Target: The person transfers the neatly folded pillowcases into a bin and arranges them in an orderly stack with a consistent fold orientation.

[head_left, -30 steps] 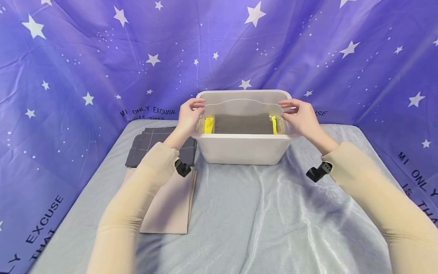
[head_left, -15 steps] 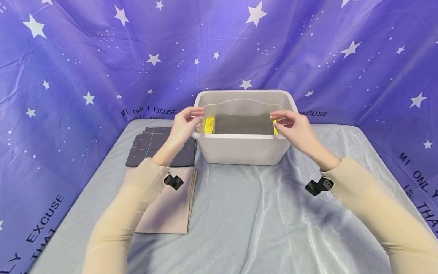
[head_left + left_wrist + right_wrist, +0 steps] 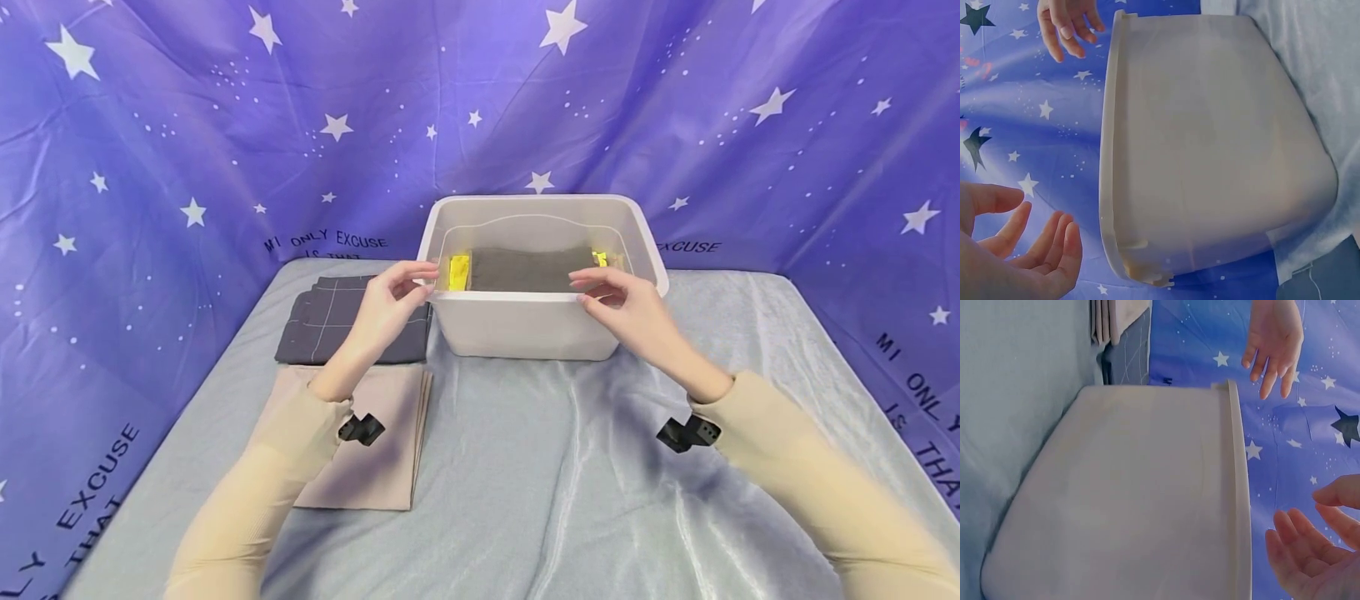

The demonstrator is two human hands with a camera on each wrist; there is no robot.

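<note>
A white plastic storage bin (image 3: pixel 525 329) stands at the back of the bed-like surface. Inside it lies a folded dark grey cloth (image 3: pixel 528 271), with a yellow packet (image 3: pixel 459 272) at its left end and another yellow piece (image 3: pixel 600 259) at its right. My left hand (image 3: pixel 390 304) hovers by the bin's front left corner, fingers loosely bent and holding nothing. My right hand (image 3: pixel 626 312) is over the front rim toward the right, also relaxed and holding nothing. In the left wrist view, the left hand (image 3: pixel 1029 250) shows apart from the bin wall (image 3: pixel 1210 137).
Left of the bin lies a folded dark checked cloth (image 3: pixel 330 321). In front of it is a folded pale pink cloth (image 3: pixel 375 467), partly behind the left sleeve. A grey-blue velvety cover (image 3: pixel 510 500) spreads underneath. A purple star-print curtain (image 3: pixel 480 67) hangs close behind the bin.
Both hands have come away from the bin's side rims and drawn back toward me. The right hand has also shifted left over the front rim. The bin and cloths stay put.
</note>
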